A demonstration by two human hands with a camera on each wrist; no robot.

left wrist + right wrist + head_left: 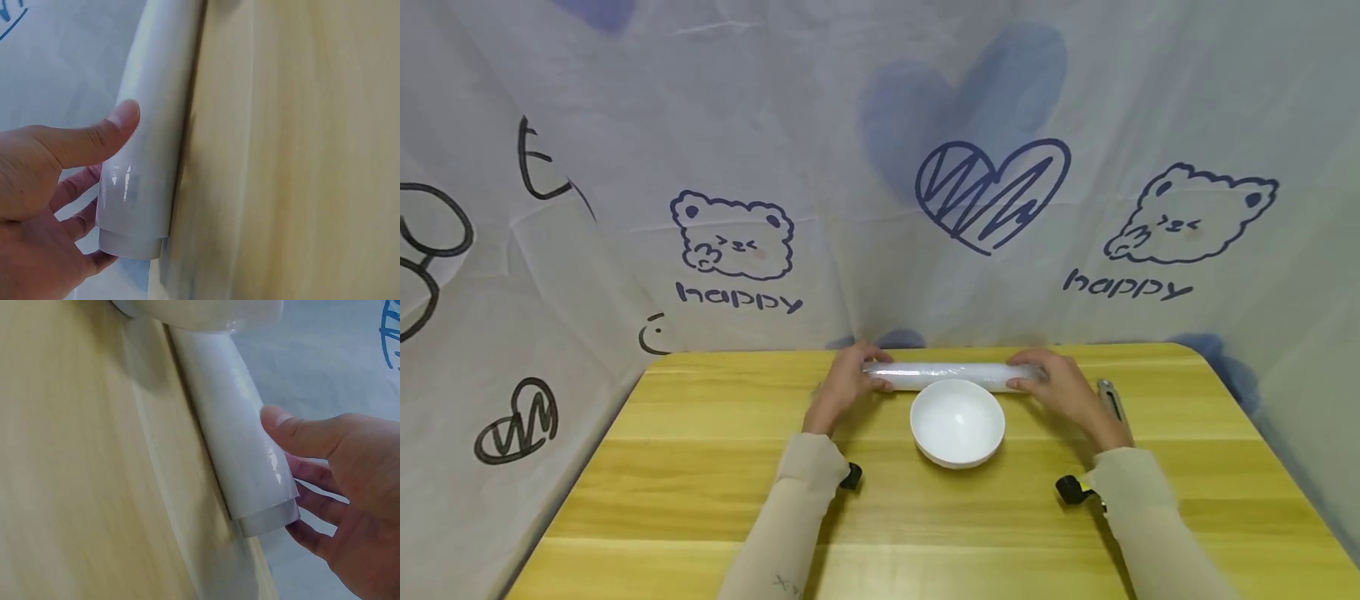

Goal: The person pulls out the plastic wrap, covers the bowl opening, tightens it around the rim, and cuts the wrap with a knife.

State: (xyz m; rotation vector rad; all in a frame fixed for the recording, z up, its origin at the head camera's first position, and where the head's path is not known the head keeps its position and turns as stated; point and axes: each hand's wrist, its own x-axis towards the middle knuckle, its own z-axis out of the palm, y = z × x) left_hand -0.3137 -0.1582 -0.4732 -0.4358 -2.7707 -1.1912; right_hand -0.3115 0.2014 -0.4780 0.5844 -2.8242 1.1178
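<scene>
A roll of cling film (pixel 917 373) lies crosswise near the table's back edge. My left hand (pixel 850 375) grips its left end; in the left wrist view the thumb (pixel 125 119) lies on the film, with the other fingers behind the roll. The right hand (pixel 1060 385) holds the opposite end likewise, its thumb (pixel 281 422) against the film in the right wrist view. Directly in front of the roll stands a white bowl (pixel 957 425), upright, covering part of the roll's near side. The bowl's side also shows at the top of the right wrist view.
A grey utility knife (pixel 1110 398) lies just right of the right wrist, partly covered by it. The wooden table (pixel 700 475) has a rounded back right corner. Behind it hangs a white printed cloth (pixel 850 208), close to the back edge.
</scene>
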